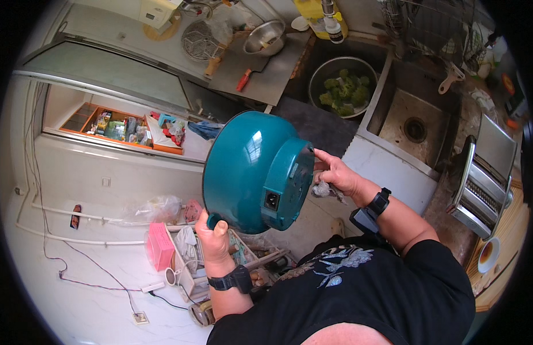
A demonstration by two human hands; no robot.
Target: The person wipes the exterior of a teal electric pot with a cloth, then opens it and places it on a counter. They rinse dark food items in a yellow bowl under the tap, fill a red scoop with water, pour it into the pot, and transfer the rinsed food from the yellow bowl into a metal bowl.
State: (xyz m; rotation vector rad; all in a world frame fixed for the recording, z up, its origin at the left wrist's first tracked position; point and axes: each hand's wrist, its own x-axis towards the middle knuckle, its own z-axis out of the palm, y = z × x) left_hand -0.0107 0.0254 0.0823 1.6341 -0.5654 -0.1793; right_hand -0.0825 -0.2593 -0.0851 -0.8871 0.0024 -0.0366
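Note:
A teal electric cooking pot [247,172] is tipped on its side in front of me, its underside turned to the right and a power socket [272,200] showing near the base. My left hand [214,235] grips the pot's small side handle [213,221], thumb on top. At the base, the fingers of my right hand [335,172] touch the rim, and a crumpled grey cloth [321,189] hangs from that hand. The pot's inside is hidden from view.
Broccoli florets [346,90] lie in a metal basin [313,79] in one sink, beside a second sink [404,116]. A cleaver [244,80] lies on the counter board. A pasta machine [480,189] stands right; a shelf rack [186,276] with a pink basket [160,246] stands lower left.

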